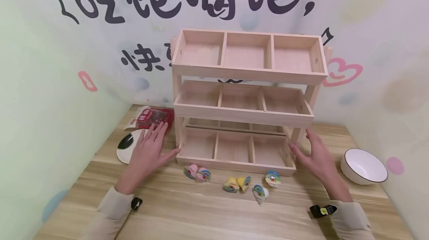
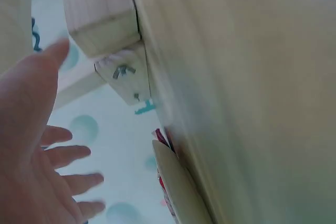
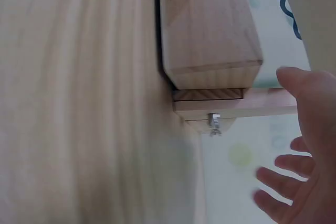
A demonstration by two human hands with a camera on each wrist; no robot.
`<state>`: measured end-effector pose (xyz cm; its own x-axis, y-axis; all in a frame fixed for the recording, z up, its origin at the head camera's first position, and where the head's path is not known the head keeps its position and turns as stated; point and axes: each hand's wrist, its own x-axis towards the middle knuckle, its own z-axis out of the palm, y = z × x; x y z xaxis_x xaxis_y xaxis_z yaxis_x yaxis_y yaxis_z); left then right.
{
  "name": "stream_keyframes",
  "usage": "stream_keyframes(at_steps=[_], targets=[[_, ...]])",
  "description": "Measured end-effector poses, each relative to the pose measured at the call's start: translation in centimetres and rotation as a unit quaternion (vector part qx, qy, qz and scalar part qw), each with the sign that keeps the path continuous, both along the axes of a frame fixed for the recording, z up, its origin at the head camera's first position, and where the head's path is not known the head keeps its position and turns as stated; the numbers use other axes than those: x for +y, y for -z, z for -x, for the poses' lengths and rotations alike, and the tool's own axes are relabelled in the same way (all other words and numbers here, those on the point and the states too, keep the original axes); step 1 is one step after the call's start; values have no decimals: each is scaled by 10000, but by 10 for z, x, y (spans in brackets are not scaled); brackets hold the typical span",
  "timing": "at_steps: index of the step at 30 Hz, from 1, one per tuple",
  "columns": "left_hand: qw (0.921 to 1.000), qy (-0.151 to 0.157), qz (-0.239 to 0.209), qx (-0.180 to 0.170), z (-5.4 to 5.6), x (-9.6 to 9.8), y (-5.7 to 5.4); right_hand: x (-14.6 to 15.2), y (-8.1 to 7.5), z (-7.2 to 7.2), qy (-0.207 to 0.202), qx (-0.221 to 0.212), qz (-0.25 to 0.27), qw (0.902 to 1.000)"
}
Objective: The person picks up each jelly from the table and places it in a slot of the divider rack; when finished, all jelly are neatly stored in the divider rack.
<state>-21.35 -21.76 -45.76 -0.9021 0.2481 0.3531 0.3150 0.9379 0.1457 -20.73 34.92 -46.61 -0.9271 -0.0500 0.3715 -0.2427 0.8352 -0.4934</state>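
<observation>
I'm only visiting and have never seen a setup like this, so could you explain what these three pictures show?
There is no robot here, only a person's bare left hand and right hand. The wide picture comes from a camera worn on the head; the two sideways close-ups come from a camera on each wrist. Between the hands stands a three-tier wooden rack with divided compartments. On the wooden table in front of it lie six small jelly cups. To the right is a white bowl; to the left, a white plate and a red package. Neither hand holds anything; whether they touch the rack is hard to tell.
</observation>
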Motion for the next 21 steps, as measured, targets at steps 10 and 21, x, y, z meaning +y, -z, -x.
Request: stream_keyframes(at_steps=[10,21], targets=[[9686,2374,-585,439,-35,23,0,3,6,-1,-239,-1212,659,9901],[9564,2908,27,-266,-42,42,1,2,19,2,-243,-1364,1062,9846]])
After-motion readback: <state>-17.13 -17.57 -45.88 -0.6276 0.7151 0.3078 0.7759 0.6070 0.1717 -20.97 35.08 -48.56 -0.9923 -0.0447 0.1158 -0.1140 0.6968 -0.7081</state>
